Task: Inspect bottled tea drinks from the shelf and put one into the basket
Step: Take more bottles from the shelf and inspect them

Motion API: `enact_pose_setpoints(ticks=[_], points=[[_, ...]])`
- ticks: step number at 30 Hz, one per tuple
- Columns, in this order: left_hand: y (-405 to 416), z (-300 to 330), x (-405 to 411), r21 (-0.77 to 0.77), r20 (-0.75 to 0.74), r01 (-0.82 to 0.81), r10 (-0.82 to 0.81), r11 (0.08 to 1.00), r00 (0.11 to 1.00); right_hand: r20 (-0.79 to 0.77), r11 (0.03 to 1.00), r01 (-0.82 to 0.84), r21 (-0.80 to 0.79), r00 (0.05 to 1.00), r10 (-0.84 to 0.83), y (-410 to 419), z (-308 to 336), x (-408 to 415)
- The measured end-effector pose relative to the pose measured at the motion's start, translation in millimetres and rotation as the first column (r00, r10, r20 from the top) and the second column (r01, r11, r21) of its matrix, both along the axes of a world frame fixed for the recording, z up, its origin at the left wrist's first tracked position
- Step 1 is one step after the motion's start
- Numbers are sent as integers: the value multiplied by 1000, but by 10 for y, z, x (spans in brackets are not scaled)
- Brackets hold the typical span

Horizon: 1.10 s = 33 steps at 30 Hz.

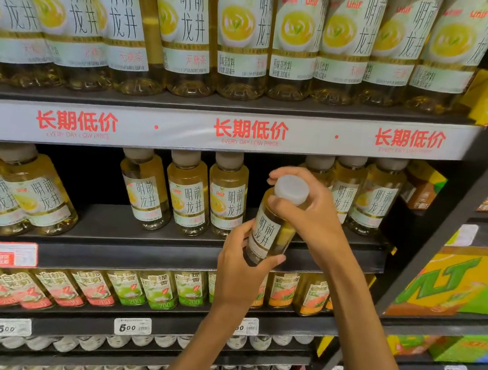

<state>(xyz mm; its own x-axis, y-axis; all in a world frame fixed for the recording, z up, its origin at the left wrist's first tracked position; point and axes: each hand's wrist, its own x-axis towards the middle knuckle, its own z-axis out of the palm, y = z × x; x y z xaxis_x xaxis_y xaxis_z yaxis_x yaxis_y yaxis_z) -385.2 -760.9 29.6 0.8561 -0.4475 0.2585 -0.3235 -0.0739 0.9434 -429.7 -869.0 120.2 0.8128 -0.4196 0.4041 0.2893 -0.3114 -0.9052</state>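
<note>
A: Where is the tea bottle (272,230)?

B: Off the shelf, held in front of the middle shelf's (133,241) front edge, tilted so the pale cap (292,189) leans up and to the right. Both hands are on it.

A: How do the fingers sit?

B: The left hand (241,267) cups the bottom, thumb curled round the lower right of the label and fingers wrapped behind. The right hand (311,214) comes over the top, fingers and thumb curled round the neck just under the cap.

A: Any room around it?

B: A dark gap lies in the row right behind it, between the three standing bottles (187,195) on the left and another group (357,198) on the right. A wider dark gap opens further left, before the next bottles (14,188).

A: And overhead?

B: The white price strip (181,131) with red lettering runs along the upper shelf's edge, just above the cap. Large bottles (243,32) stand packed side by side on that shelf.

A: Below?

B: The forearms cross in front of smaller bottles with green and red labels (125,289), and price tags (132,326) sit on the lower edge. A dark slanting post (452,222) bounds the shelf on the right, with yellow-green cartons (469,282) beyond it.
</note>
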Motion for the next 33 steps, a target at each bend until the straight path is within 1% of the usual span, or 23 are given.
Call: enact_pose_setpoints(ticks=[3,5,9,11,13,15,17,20,22,26,30,33], points=[[-90,-22,-17,-29,-1,-106,106,994,994,13,993,81,-81,997,-80,21,-3,46],[-133,-14,-33,-37,10,-146,146,989,989,5,990,123,-76,992,-123,42,-30,65],[-162,9,-56,13,63,-165,164,986,984,33,966,251,-60,968,-250,104,-88,102],[-155,4,-79,52,77,-151,147,987,986,59,957,282,-63,959,-279,111,-90,108],[-136,-18,-110,76,89,-130,123,989,988,54,961,265,-78,964,-262,94,-84,111],[-118,-42,-132,108,130,-143,129,984,983,43,970,228,-82,973,-225,73,-64,118],[-123,-35,-131,146,171,-182,157,972,973,32,977,210,-41,977,-209,50,-58,144],[-177,-4,-139,178,247,-247,200,953,948,6,973,229,33,973,-230,27,-82,176],[-192,6,-154,190,298,-281,217,941,929,30,971,234,47,971,-236,35,-102,169],[-166,-16,-144,171,299,-283,224,944,928,81,966,249,-66,967,-243,43,-137,106],[-162,-2,-115,140,302,-296,244,945,922,43,968,198,-157,980,-193,-5,-186,64],[-181,12,-103,146,312,-308,252,940,916,43,959,238,-152,971,-234,-31,-210,94]])
